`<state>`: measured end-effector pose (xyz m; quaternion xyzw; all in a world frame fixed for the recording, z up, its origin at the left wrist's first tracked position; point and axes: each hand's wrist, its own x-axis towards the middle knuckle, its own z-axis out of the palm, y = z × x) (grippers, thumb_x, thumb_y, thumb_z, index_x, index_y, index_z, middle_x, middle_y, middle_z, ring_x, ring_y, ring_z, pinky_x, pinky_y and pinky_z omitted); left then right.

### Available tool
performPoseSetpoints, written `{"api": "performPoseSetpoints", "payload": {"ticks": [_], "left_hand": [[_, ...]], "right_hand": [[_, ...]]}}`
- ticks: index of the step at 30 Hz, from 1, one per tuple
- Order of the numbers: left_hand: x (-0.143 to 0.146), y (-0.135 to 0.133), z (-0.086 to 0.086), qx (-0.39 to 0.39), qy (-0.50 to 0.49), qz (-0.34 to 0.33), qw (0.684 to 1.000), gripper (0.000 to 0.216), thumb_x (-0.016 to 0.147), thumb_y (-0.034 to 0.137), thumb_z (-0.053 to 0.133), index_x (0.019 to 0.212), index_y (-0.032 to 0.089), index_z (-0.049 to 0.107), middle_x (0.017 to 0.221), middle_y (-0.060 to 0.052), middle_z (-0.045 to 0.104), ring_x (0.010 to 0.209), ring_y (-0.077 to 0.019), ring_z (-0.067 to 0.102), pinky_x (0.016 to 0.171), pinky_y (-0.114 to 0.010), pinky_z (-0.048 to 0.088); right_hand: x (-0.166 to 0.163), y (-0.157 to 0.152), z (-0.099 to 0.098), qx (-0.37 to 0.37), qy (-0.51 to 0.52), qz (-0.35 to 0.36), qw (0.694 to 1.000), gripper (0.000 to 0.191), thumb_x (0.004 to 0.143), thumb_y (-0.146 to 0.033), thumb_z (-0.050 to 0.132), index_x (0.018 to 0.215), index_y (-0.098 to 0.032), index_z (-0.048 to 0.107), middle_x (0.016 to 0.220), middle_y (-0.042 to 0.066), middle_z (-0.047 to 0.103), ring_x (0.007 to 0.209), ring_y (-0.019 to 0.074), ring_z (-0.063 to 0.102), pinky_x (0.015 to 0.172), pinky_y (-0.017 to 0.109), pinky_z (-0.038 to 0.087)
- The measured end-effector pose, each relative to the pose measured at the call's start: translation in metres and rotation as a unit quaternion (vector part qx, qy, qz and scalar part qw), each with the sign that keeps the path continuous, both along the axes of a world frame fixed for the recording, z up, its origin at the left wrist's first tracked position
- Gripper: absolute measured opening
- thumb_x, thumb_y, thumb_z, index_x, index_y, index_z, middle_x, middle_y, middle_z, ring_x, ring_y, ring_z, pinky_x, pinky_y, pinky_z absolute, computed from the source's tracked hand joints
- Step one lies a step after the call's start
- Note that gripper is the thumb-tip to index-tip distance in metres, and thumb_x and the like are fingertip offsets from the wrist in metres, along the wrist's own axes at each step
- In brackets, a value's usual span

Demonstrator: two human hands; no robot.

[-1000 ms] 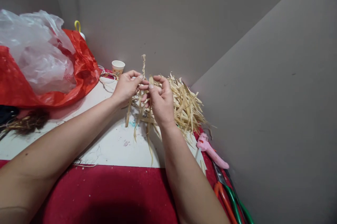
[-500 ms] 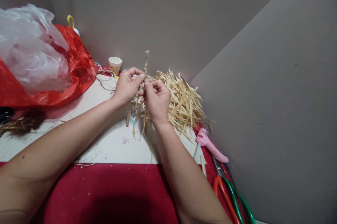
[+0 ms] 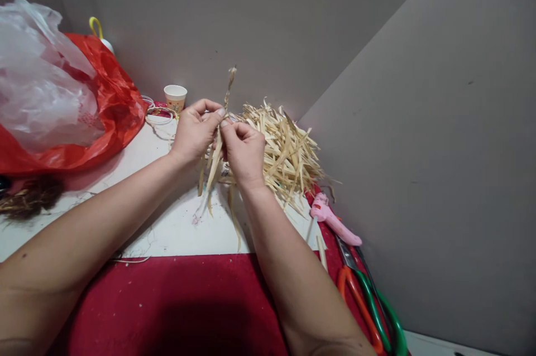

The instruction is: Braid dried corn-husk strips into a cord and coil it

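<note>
My left hand [image 3: 193, 131] and my right hand [image 3: 243, 150] meet above a white board [image 3: 167, 227], both pinched on a plait of pale straw strips [image 3: 228, 87]. The plaited end sticks up above my fingers. Loose strip ends [image 3: 213, 174] hang down below my hands toward the board. A heap of the same dry straw strips [image 3: 285, 149] lies just right of my right hand, against the wall.
A red plastic bag [image 3: 113, 99] with a clear bag [image 3: 37, 82] on it fills the left. A paper cup [image 3: 175, 97] and wire rings [image 3: 158, 116] stand behind. A pink glue gun [image 3: 333, 221] and orange and green scissors [image 3: 368, 311] lie right, on the red cloth [image 3: 176, 306].
My hands have drawn closer together on the plait, and the right hand's fingers have closed on a strip. The view has shifted slightly, so everything sits a little higher and further left.
</note>
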<state>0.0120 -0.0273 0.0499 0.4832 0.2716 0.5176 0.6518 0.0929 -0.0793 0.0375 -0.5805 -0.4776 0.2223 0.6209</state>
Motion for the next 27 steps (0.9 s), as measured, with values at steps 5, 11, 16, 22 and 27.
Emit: {"api": "performPoseSetpoints", "payload": {"ticks": [5,11,16,22,27], "left_hand": [[-0.003,0.006,0.005,-0.002,0.005,0.008,1.0,0.016,0.08,0.01,0.065,0.07,0.017,0.055,0.054,0.005,0.055,0.038,-0.0023,0.036,0.041,-0.017,0.026],[-0.006,0.003,0.01,-0.03,0.014,-0.077,0.996,0.015,0.076,0.009,0.068,0.071,0.015,0.055,0.054,0.005,0.057,0.035,-0.0009,0.031,0.038,-0.016,0.02],[-0.005,0.0,0.007,-0.004,0.024,-0.11,0.994,0.013,0.076,0.008,0.066,0.07,0.014,0.057,0.053,0.003,0.058,0.035,-0.001,0.032,0.038,-0.016,0.02],[-0.004,-0.006,0.009,-0.002,0.036,-0.127,0.991,0.014,0.074,0.012,0.072,0.069,0.013,0.059,0.055,0.003,0.06,0.039,-0.0019,0.039,0.041,-0.016,0.027],[-0.006,-0.006,0.014,0.002,0.059,-0.13,0.99,0.015,0.073,0.014,0.075,0.069,0.012,0.062,0.057,0.002,0.062,0.043,-0.0028,0.044,0.046,-0.017,0.034]], "right_hand": [[0.016,-0.005,0.012,-0.001,-0.036,0.0,0.999,0.036,0.084,-0.046,0.067,0.064,-0.019,0.056,0.059,-0.001,0.059,0.049,0.0093,0.052,0.047,0.022,0.041],[0.046,-0.004,0.015,0.008,-0.001,0.046,0.999,0.043,0.074,-0.048,0.078,0.104,-0.022,0.063,0.098,0.004,0.069,0.059,0.0088,0.059,0.043,0.02,0.037],[0.048,-0.005,0.014,-0.04,0.028,0.164,0.985,0.044,0.071,-0.058,0.078,0.086,-0.02,0.064,0.068,-0.003,0.062,0.046,0.0061,0.045,0.04,0.02,0.031],[0.054,-0.01,0.02,-0.022,-0.077,0.17,0.982,0.051,0.074,-0.068,0.07,0.069,-0.018,0.06,0.052,-0.007,0.043,0.048,0.0059,0.034,0.043,0.021,0.025],[0.058,-0.008,0.016,-0.001,-0.085,0.172,0.981,0.048,0.082,-0.065,0.065,0.072,-0.018,0.059,0.054,-0.006,0.042,0.049,0.0068,0.035,0.045,0.022,0.027]]}}
